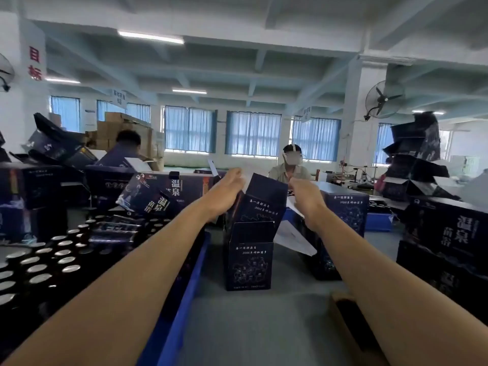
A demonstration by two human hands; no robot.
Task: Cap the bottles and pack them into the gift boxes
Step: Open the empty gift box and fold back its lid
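Gift box (pixel 249 260) stands upright on the tabletop (pixel 264 326), bottles (pixel 39 268) waiting alongside. Left hand (pixel 227 192) and right hand (pixel 307 198) curl their fingers onto its top flaps. Best to pull evenly and hold the mouth square.

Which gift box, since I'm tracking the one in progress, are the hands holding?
The upright box at centre: the left hand and right hand hold its raised top flaps. The other boxes sit untouched around it.
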